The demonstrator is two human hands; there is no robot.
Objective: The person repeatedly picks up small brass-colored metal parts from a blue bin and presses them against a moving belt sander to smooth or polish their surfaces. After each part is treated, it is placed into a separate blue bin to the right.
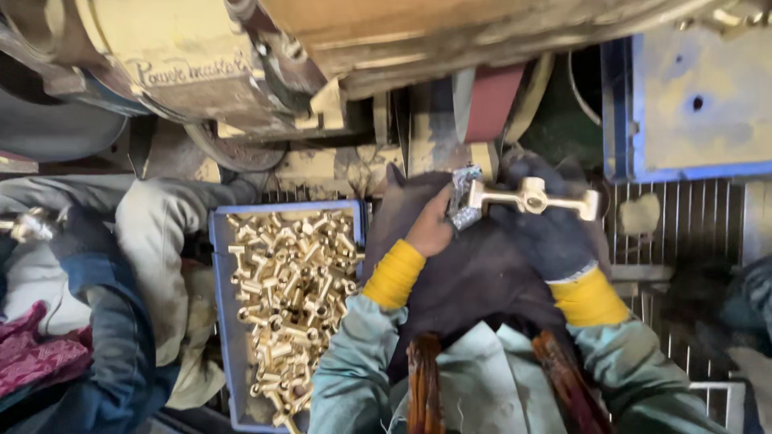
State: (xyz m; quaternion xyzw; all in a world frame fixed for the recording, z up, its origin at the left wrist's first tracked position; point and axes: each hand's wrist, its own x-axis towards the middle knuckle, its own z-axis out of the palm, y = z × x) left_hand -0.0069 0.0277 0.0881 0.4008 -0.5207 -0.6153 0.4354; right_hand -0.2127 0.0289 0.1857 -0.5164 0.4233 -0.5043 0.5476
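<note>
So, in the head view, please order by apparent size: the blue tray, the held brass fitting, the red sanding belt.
1. Blue tray
2. Brass T-shaped fitting and red sanding belt: alike, unsure.

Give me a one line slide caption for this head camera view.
Both hands, left hand and gloved right hand, hold a brass fitting below a sanding belt, beside a blue tray of similar fittings.

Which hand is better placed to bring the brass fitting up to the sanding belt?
Probably the right hand: it grips the brass fitting directly below the sanding belt. The left hand only touches its wrapped end.
</note>
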